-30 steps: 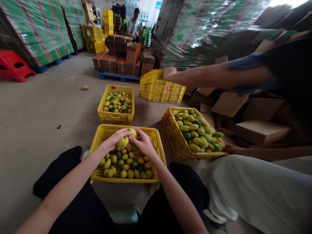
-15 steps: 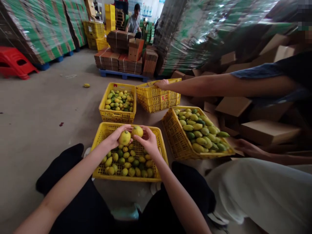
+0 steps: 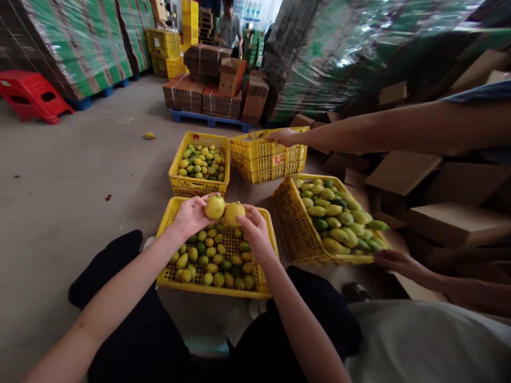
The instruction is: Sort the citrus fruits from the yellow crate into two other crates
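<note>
My left hand (image 3: 192, 215) is closed around a yellow lemon (image 3: 214, 207). Beside it, my right hand (image 3: 255, 229) grips another yellow lemon (image 3: 235, 214), and the two fruits almost touch. Both are held above the far half of a yellow plastic crate (image 3: 266, 291) between my knees. Yellow and green lemons (image 3: 217, 266) lie loose across the crate's slatted bottom, mostly towards the near side. My forearms hide parts of the crate's sides.
A fuller lemon crate (image 3: 199, 187) stands ahead, beside another yellow crate (image 3: 267, 159) gripped by a co-worker's hand (image 3: 284, 136). At right, a tilted crate (image 3: 293, 234) heaped with elongated green-yellow fruit touches another hand (image 3: 399, 263). Cardboard boxes (image 3: 459, 223) pile up there; a red stool (image 3: 35, 96) stands left.
Both lemons have turned a little in my hands and stay above the crate. The view has shifted slightly. The co-worker's lower hand has come to the tilted crate's near corner.
</note>
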`<state>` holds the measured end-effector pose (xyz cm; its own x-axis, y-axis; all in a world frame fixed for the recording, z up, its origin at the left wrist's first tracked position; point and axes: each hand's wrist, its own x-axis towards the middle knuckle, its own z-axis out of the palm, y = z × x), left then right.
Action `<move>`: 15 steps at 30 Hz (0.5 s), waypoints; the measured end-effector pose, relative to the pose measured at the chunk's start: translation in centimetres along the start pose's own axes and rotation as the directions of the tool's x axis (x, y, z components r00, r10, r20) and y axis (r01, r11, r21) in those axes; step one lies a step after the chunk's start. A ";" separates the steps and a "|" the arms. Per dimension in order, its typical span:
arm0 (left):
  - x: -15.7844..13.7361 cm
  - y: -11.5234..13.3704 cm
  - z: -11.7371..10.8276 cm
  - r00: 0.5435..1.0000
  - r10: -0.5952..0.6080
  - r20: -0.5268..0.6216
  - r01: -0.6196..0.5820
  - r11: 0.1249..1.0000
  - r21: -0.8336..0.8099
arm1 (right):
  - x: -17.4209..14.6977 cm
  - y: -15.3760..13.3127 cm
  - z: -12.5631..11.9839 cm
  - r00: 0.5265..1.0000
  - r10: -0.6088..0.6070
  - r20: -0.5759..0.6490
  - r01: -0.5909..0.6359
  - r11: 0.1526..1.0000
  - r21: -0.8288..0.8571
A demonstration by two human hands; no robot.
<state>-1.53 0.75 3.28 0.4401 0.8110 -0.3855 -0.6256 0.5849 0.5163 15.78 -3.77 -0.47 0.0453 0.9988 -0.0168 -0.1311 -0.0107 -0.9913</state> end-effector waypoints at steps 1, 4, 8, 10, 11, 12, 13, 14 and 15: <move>0.0 0.0 0.0 1.000 -0.006 0.015 0.006 1.000 -0.012 | 0.0 -0.1 0.0 1.000 -0.003 0.005 0.003 1.000 0.013; 0.1 -0.1 -0.1 1.000 -0.024 0.014 0.025 0.998 -0.051 | 0.2 -0.2 -0.2 1.000 -0.011 0.005 0.010 0.995 0.104; 0.1 -0.1 0.0 0.999 -0.050 0.003 0.050 0.997 -0.058 | 0.4 -0.4 -0.4 1.000 -0.004 0.024 -0.001 0.984 0.180; 0.0 0.0 0.1 0.999 -0.054 -0.001 0.053 0.997 -0.049 | 0.5 -0.4 -0.5 0.999 0.010 0.039 -0.016 0.987 0.160; 0.0 0.0 0.2 0.999 -0.053 -0.005 0.052 0.998 -0.043 | 0.6 -0.4 -0.6 0.999 0.022 0.044 -0.029 0.987 0.156; -0.1 0.1 0.2 0.999 -0.050 -0.012 0.049 0.998 -0.037 | 0.6 -0.3 -0.7 0.998 0.038 0.046 -0.045 0.986 0.163; 0.0 0.1 0.3 0.999 -0.044 -0.025 0.044 0.999 -0.029 | 0.7 -0.3 -0.7 0.997 0.058 0.046 -0.065 0.981 0.183; 0.0 0.0 0.3 0.998 -0.038 -0.042 0.037 0.999 -0.020 | 0.7 -0.2 -0.8 0.996 0.079 0.046 -0.087 0.974 0.210; 0.1 0.0 0.3 0.998 -0.032 -0.062 0.031 0.999 -0.011 | 0.7 -0.2 -0.9 0.994 0.098 0.047 -0.107 0.966 0.235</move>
<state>-1.30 0.83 3.46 0.4185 0.7897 -0.4486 -0.6185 0.6095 0.4959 16.72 -3.10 -0.42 -0.0145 0.9940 -0.1081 -0.3643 -0.1059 -0.9253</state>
